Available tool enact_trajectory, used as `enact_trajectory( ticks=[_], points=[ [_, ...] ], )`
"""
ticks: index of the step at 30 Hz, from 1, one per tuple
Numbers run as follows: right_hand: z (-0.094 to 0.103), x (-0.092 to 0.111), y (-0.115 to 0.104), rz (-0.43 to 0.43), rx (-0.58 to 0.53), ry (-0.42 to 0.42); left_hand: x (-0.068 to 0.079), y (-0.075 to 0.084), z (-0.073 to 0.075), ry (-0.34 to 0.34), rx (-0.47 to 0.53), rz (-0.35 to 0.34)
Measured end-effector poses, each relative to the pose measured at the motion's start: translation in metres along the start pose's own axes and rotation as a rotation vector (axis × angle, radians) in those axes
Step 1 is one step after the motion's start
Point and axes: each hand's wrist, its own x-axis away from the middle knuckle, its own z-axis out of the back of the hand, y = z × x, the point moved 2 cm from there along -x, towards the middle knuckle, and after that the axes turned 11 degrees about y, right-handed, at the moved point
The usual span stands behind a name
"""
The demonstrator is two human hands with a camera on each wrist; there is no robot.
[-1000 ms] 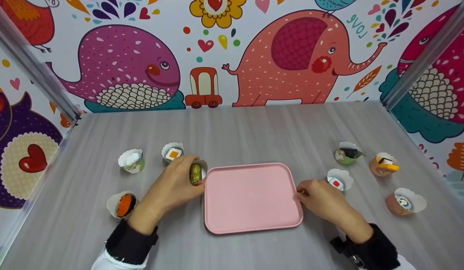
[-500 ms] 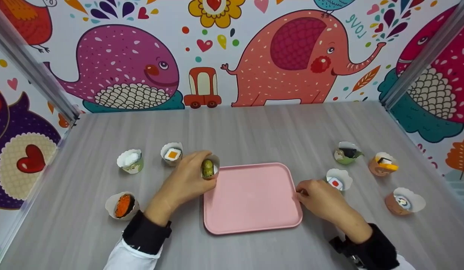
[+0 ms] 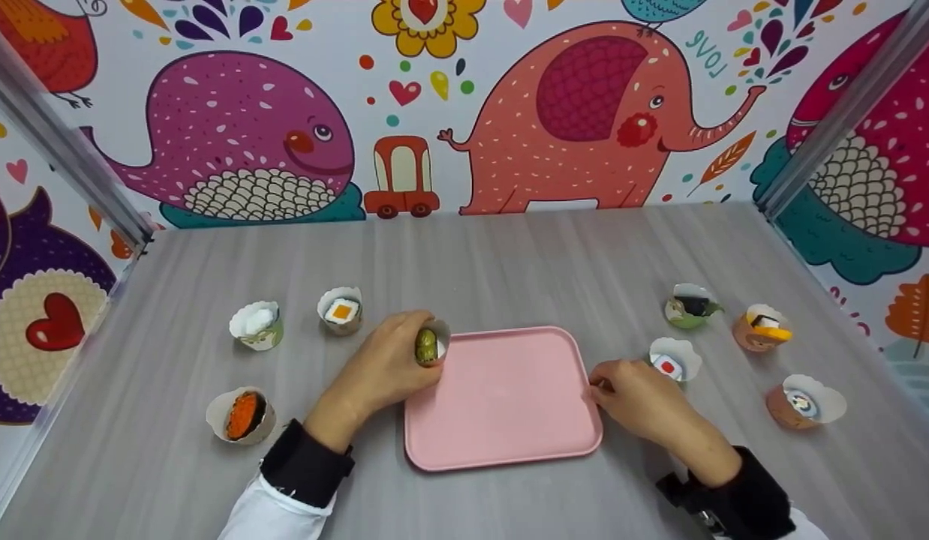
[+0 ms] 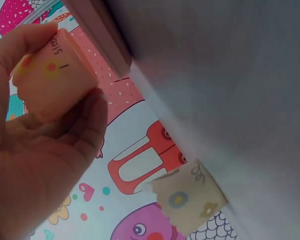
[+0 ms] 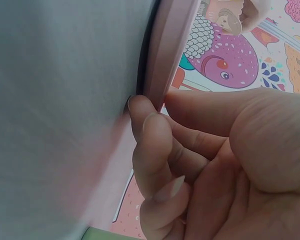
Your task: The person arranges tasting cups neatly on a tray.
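My left hand (image 3: 386, 364) holds a small paper cup (image 4: 55, 75) between thumb and fingers. Inside it sits a green, roll-shaped piece (image 3: 426, 346), perhaps toy sushi. The cup is raised above the upper left corner of a pink rectangular tray (image 3: 502, 405). On the opposite side, my right hand (image 3: 641, 401) pinches the tray's right edge; in the right wrist view the thumb lies on the rim (image 5: 167, 50), with a fingertip below it. A cup with a white and orange piece (image 3: 341, 310) stands just behind my left hand.
On the left are cups with a white piece (image 3: 257, 325) and an orange-topped piece (image 3: 242, 416). To the right stand cups with a red-centred piece (image 3: 668, 365), a dark piece (image 3: 692, 306), a yellow-edged piece (image 3: 765, 328) and a round piece (image 3: 802, 405). Printed walls (image 3: 404, 112) border the table.
My left hand has carried the cup with the green piece rightward, from beside the tray to over its corner. My right hand keeps its pinch on the tray, which stays in place.
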Motion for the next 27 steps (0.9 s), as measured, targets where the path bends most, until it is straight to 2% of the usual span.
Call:
enact_trajectory(
  ticks=[11,16,27],
  points=[
    [0.0007,0.0022,-0.0005,0.006,0.007,0.013,-0.003,-0.0016,-0.0031,-0.044,-0.061,-0.039],
    [-0.0001,0.0019,-0.0001,0.006,0.008,0.008,-0.003,-0.0028,-0.004,-0.066,-0.052,-0.032],
    [-0.0005,0.002,0.0003,0.014,0.004,0.01,-0.0035,-0.0039,-0.0051,-0.099,-0.097,-0.044]
  ],
)
